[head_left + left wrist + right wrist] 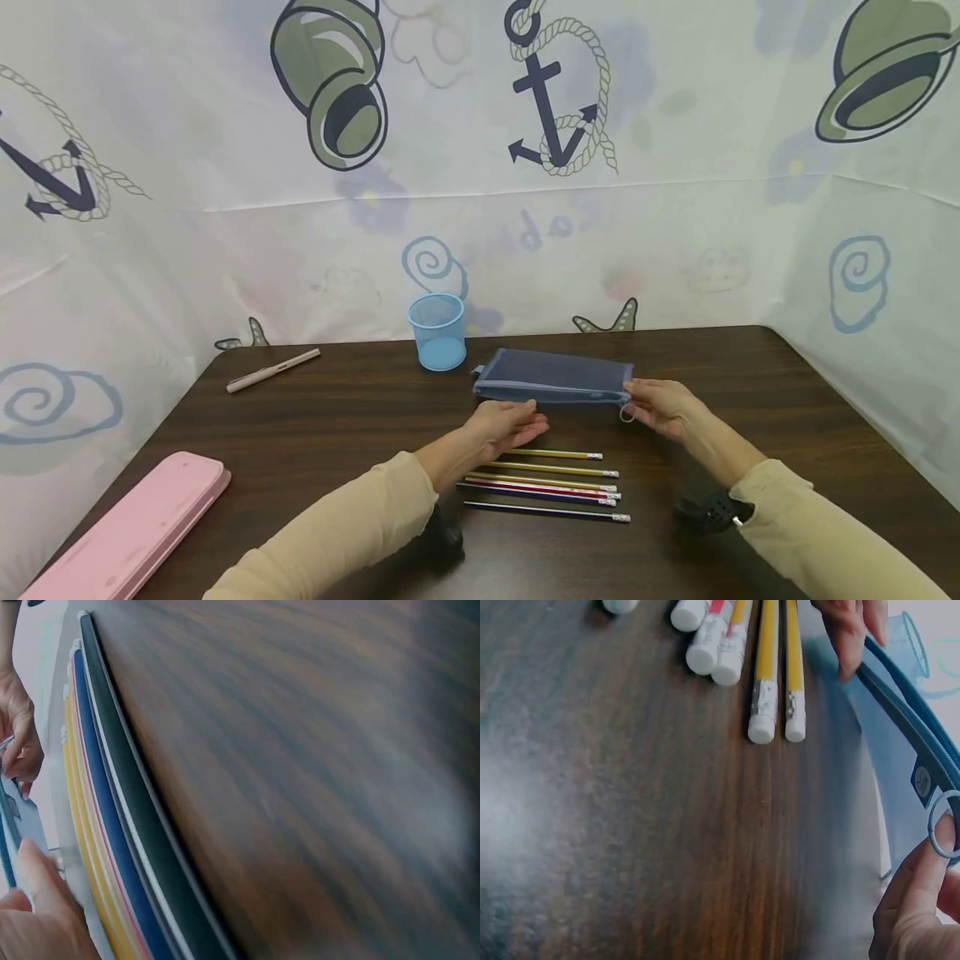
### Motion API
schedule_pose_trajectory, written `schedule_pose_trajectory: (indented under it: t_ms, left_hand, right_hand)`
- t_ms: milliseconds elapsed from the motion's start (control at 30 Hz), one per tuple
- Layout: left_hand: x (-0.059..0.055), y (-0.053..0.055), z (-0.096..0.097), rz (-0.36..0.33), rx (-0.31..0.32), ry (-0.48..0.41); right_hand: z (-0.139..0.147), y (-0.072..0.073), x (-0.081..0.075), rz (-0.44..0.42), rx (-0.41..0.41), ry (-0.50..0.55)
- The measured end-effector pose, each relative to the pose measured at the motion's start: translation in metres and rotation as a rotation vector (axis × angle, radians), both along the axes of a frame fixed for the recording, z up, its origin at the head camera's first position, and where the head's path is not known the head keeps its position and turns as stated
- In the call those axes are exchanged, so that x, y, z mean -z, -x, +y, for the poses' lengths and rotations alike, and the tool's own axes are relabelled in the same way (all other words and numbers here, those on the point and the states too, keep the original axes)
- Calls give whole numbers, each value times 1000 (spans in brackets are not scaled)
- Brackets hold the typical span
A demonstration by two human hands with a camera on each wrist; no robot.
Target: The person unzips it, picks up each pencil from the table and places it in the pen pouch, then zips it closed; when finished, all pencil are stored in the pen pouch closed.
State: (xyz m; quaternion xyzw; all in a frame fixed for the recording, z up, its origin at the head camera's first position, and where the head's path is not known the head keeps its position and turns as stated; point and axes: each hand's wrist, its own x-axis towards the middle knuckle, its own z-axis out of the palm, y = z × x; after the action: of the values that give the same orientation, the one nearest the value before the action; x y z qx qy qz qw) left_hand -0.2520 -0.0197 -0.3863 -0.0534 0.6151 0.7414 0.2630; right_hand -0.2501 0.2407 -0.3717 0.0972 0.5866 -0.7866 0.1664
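Note:
A blue zippered mesh pencil pouch [555, 367] lies over the far middle of the table, its long zipper edge toward me. My right hand [667, 406] pinches the pouch's right end beside a round zipper ring [627, 413]. At the near edge, my left hand [508, 425] holds the rim between thumb and fingers; the right wrist view has these fingers [846, 637] at the zipper strip [907, 712]. Several pencils [551, 490] with white erasers lie side by side just nearer than the pouch, yellow ones farthest and dark ones closest. My left forearm hides some of their left ends.
A light-blue mesh cup [439, 333] stands behind the pouch, to its left. Farther left lies a pale pink pen [273, 371]. A pink case [142, 533] sits at the near left edge. Patterned cloth [480, 250] hangs round the table's back and sides.

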Motion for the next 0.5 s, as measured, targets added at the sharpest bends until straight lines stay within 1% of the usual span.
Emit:
schedule_pose_trajectory:
  t_ms: [67,167,200,267,300,367,467,500]
  left_hand:
    - [2,1,5,-6,-44,-17]
    - [4,3,9,15,-100,-31]
    - [5,4,10,26,-112,-33]
    - [6,5,12,47,-126,-34]
    - [6,5,12,56,-129,-33]
    - [5,5,13,73,-129,-22]
    - [4,5,13,96,-121,9]
    - [3,5,13,106,-116,21]
  right_hand:
    - [-1,-1,0,-6,-18,-1]
    - [0,-4,0,3,-56,-47]
    - [0,-5,-1,13,-63,-73]
    - [1,-8,-1,59,-73,-167]
    - [1,-10,-1,91,-68,-223]
    - [-2,-12,-1,192,-41,-368]
    - [-10,-15,-1,396,-11,-628]
    - [-14,-15,-1,470,-13,-707]
